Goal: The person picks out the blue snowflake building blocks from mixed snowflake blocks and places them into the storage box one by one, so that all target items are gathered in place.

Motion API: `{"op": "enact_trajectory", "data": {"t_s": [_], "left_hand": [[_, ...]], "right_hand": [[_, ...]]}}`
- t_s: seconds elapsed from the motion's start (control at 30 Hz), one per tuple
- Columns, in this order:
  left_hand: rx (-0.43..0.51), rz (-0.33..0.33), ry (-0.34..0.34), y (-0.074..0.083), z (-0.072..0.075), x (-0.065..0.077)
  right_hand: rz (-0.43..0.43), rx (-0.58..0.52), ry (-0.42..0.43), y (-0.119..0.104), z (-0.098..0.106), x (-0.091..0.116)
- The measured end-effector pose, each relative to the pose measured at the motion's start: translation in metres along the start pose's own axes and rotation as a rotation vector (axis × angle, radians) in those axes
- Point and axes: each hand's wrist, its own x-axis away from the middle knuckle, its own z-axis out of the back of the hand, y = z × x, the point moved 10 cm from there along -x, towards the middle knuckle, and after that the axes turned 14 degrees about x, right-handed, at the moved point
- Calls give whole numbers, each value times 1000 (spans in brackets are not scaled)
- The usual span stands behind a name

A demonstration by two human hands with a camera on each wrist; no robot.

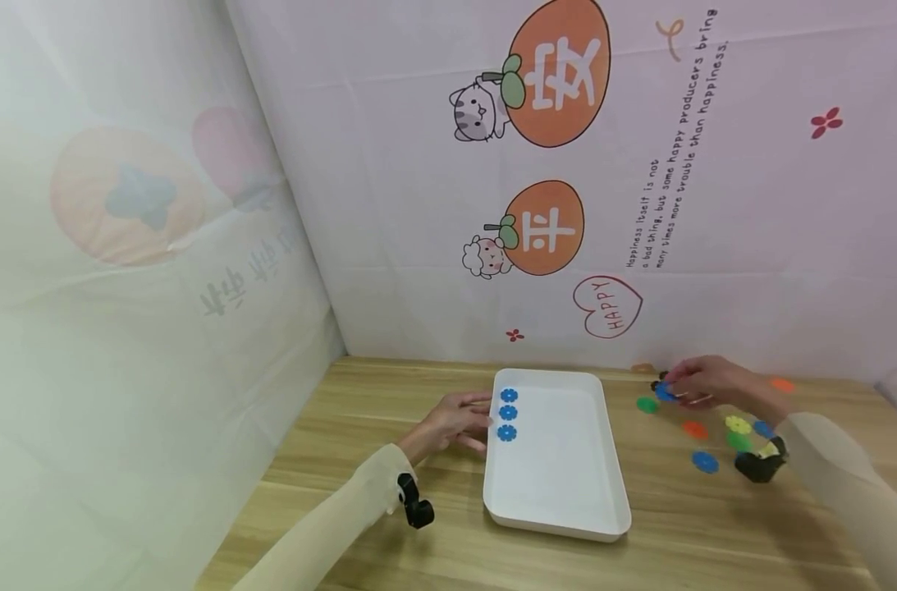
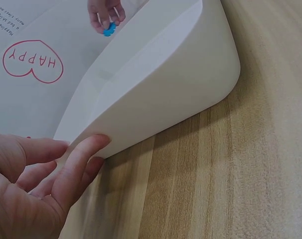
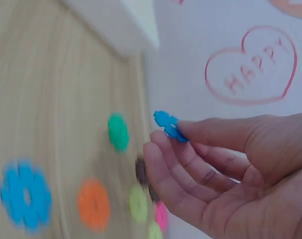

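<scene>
Between thumb and fingertips, my right hand (image 3: pixel 226 169) pinches a blue flower-shaped plastic disc (image 3: pixel 170 125), held up off the table to the right of the tray. The white rectangular tray (image 1: pixel 559 501) lies on the wooden table, and a column of 3 blue discs (image 1: pixel 507 413) sits inside along its left side. My left hand (image 1: pixel 455 423) is at the tray's left edge; in the left wrist view its slightly bent fingers (image 2: pixel 83 157) touch the outer wall.
Loose discs lie right of the tray: a green disc (image 1: pixel 647 405), an orange disc (image 1: pixel 695 429), a yellow disc (image 1: pixel 738 424), a blue disc (image 1: pixel 705 462) and several others. A printed white cloth (image 1: pixel 418 312) hangs behind the table, another on the left.
</scene>
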Motion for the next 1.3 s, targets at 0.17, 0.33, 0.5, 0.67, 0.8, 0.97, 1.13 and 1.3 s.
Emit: {"op": "enact_trajectory", "data": {"t_s": [0.17,0.33,0.5,0.67,0.8,0.97,1.13,1.3], "left_hand": [[-2,-2,0,0,-1,0],[9,-2,-3,0,0,1],[21,-18,-21,2,-1,2],[5,-2,-4,-1,0,0],[-2,0,3,-1,0,0],[0,-26,-7,1,-1,0],[2,-29,-6,1,-1,0],[13,-32,-14,1,-2,2]], "right_hand": [[37,-143,-26,-26,-19,-13],[113,-271,-95,-66,-46,-18],[132,-299,-154,-95,-71,-27],[125,-305,-200,-109,-93,-39],[91,-242,-203,-117,-109,-49],[9,-166,-167,-127,-127,-56],[-48,-109,-180,-132,-148,-59],[-22,-51,-198,-142,-168,-61]]}}
